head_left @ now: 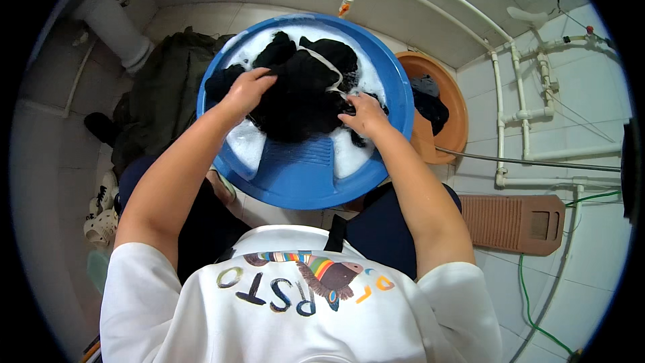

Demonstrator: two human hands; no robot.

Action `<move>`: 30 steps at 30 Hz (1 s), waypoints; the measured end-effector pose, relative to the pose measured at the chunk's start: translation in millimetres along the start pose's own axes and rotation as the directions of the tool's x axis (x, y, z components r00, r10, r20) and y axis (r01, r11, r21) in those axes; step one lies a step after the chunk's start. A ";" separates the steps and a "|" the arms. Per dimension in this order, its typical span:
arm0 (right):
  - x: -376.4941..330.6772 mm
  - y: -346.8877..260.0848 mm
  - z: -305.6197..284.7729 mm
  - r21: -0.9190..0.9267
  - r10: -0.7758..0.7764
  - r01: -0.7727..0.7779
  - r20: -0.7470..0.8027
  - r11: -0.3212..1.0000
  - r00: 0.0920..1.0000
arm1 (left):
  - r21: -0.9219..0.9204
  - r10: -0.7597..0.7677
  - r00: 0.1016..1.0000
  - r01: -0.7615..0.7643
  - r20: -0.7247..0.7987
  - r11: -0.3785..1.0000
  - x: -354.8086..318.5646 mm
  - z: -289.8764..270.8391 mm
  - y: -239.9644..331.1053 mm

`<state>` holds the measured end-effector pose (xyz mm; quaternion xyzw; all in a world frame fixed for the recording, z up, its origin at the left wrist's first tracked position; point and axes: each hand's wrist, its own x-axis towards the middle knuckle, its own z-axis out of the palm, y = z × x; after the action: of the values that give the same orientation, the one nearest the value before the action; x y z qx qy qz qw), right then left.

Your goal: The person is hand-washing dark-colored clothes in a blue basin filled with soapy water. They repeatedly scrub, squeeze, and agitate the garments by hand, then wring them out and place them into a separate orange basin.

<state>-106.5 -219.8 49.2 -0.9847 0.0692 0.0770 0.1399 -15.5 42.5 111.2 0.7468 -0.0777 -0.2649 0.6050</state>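
A wet black garment (295, 109) with a thin white trim lies bunched in a round blue washtub (289, 193), on top of its built-in ridged washboard (295, 158). My left hand (250, 89) grips the garment's left side, fingers curled into the cloth. At its right side, near the white trim, my right hand (366, 114) has fingers and thumb closed on the fabric. White suds (245, 144) and more dark cloth surround the garment. Parts of my fingertips are hidden against the black fabric.
An orange-brown basin (459, 111) with dark clothes stands right of the tub. A brown washboard (514, 222) lies on the tiles at right, beside a green hose (527, 296). White pipes (500, 114) line the wall. Dark olive cloth (161, 97) is heaped at left, near pale clogs (101, 227).
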 end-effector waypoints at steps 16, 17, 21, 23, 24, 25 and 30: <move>8.4 7.9 -79.6 0.570 0.173 0.229 -0.564 0.789 0.807 | -0.407 0.148 0.945 -0.262 -0.291 0.875 -35.3 -41.6 44.5; 2.9 4.1 -86.3 0.677 0.218 0.229 -0.507 0.700 0.834 | -0.305 0.180 0.931 -0.280 -0.318 0.910 -32.5 -43.1 41.1; 3.3 9.8 -70.1 0.281 0.177 -0.001 -0.602 0.960 0.779 | 0.115 0.050 0.986 -0.032 -0.157 0.993 -21.6 -19.8 7.5; -11.5 -21.1 -77.9 -0.041 0.174 -0.214 -0.439 0.976 0.882 | 0.419 0.144 0.986 -0.096 -0.082 0.903 -14.7 -11.5 -27.4; -11.5 -25.7 -73.9 -0.025 0.220 -0.241 -0.325 0.970 0.920 | 0.663 0.273 0.959 -0.158 -0.073 0.731 -22.2 -1.4 -27.8; -11.8 -30.2 -71.6 -0.012 0.263 -0.272 -0.209 0.962 0.942 | 0.850 0.393 0.919 -0.188 -0.025 0.492 -29.8 7.5 -25.5; -20.6 -71.8 -36.4 0.104 0.200 -0.286 0.496 0.953 0.845 | 0.980 0.182 0.981 0.028 -0.065 0.197 -23.2 8.0 -26.4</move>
<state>-110.6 -159.5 106.3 -0.9020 0.1632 0.3291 0.2268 -44.5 52.5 92.2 0.9747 -0.2141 -0.0625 0.0132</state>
